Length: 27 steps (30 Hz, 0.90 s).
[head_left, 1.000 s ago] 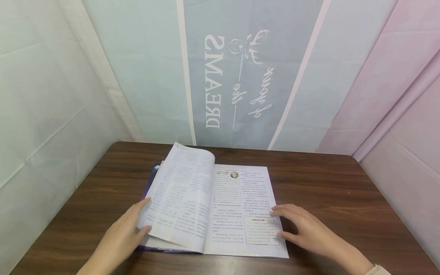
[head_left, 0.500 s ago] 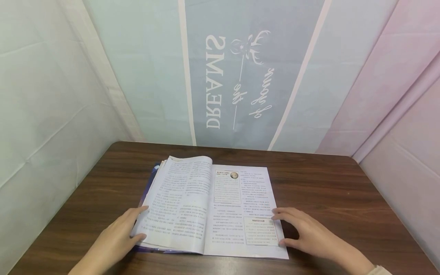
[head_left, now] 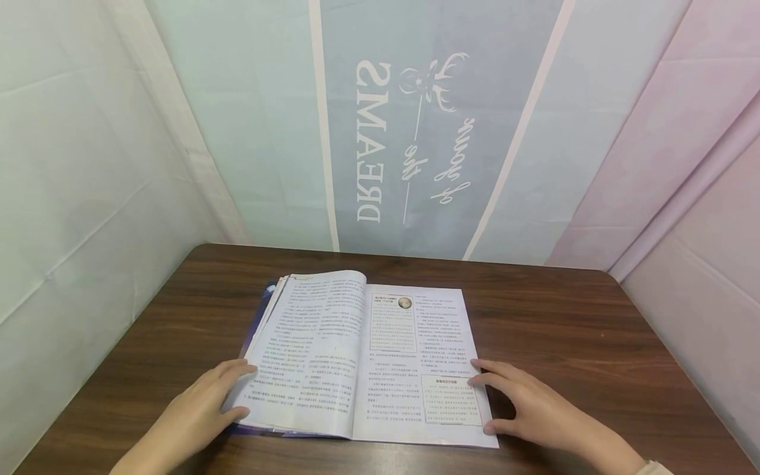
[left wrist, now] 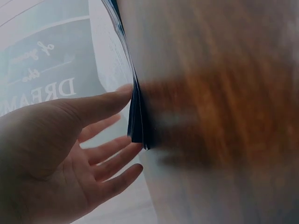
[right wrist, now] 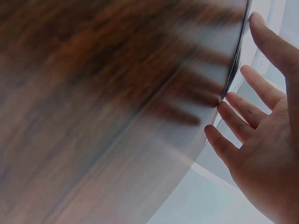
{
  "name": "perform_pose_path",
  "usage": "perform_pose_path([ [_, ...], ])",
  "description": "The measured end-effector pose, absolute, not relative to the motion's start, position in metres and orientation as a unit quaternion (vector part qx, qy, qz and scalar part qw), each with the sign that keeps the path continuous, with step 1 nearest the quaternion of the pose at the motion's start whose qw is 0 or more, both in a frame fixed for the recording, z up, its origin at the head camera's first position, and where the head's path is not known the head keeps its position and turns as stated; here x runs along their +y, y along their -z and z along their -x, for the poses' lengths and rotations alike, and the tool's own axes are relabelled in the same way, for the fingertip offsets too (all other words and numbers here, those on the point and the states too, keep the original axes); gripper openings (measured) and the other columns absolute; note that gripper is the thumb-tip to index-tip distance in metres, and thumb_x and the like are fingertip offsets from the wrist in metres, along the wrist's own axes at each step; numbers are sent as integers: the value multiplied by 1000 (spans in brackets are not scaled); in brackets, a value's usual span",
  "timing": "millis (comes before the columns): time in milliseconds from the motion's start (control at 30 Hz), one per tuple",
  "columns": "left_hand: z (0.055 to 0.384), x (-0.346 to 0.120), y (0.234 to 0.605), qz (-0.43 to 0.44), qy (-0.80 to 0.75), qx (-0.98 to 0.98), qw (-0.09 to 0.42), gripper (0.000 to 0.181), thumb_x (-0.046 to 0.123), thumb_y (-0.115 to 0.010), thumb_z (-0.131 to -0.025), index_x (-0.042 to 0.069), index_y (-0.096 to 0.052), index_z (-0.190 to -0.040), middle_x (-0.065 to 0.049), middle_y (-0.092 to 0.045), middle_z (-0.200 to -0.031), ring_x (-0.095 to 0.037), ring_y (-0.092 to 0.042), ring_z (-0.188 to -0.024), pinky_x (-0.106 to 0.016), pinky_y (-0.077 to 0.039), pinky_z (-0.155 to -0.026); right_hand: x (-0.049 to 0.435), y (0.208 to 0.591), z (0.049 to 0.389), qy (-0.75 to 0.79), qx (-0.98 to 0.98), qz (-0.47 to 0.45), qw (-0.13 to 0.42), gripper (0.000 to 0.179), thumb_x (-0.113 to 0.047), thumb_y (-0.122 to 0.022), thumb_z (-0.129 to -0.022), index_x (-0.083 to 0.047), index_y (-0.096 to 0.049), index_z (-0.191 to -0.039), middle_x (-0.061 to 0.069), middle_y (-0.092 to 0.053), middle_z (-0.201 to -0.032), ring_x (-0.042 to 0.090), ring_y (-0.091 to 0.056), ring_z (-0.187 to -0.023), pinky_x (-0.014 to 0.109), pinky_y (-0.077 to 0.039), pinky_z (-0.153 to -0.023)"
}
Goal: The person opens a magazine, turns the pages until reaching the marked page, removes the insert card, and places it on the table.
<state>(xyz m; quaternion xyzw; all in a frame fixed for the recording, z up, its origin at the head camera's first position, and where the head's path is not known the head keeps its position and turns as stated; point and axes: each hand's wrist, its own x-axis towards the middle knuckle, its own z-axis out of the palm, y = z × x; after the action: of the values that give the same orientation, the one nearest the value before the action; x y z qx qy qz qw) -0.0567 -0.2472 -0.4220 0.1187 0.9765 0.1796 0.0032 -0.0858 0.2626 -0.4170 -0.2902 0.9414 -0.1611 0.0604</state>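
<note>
Magazine [head_left: 359,369], as found in the head view, lay spread on the dark wood table [head_left: 558,323], between my two hands. Its left leaves bowed up toward the fold, with a strip of blue cover [head_left: 256,321] showing beyond them; the right page sat nearly flat, its lower boxed text panel [head_left: 452,400] beside my fingertips. My left hand [head_left: 202,399] rested at the left outer edge, thumb and fingers apart, no clamping observed; my right hand [head_left: 534,402] stood likewise at the right outer edge, digits spread. In the left wrist view, my thumb [left wrist: 105,103] met the layered page edges [left wrist: 135,116] and the other fingers fanned out, loosely extended; how hard any of them pressed I could not tell. In the right wrist view, my fingertips lined up along the thin outer edge of the magazine, the thumb well apart from the rest, nothing pinched. Handling assessment: I judged it light overall, limp in single leaves, probably slick to the touch, and liable to crease or tear at the corners. Recommended hold, in my judgement, was at both outer edges, the whole block of leaves taken between thumb and fingers, since a lone sheet would likely slide.
</note>
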Motion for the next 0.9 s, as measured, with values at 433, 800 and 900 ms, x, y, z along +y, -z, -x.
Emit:
perform_pose_path([
  [433,59,-255,424,-148,-176,973,31,50,22,-83,-80,10,-65,-125,-14,-57,-136,-40,-54,-123,-61,-47,-95,257,416,92,160,942,288,69,54,-43,-84,-76,-19,-67,-121,9,-51,-144,35,-51,-127,58,-45,-99],
  [800,59,-255,424,-148,-175,973,36,50,23,-82,-80,9,-65,-125,-14,-57,-137,-41,-53,-124,-61,-46,-95,249,416,100,152,940,304,38,45,-40,-83,-78,-17,-69,-115,9,-56,-138,34,-53,-125,57,-45,-100],
  [900,59,-253,423,-151,-167,974,33,49,23,-82,-80,10,-65,-124,-13,-58,-136,-40,-54,-123,-61,-47,-95,246,414,102,157,937,313,19,42,-39,-82,-79,-18,-70,-112,9,-58,-135,33,-55,-123,55,-46,-99],
])
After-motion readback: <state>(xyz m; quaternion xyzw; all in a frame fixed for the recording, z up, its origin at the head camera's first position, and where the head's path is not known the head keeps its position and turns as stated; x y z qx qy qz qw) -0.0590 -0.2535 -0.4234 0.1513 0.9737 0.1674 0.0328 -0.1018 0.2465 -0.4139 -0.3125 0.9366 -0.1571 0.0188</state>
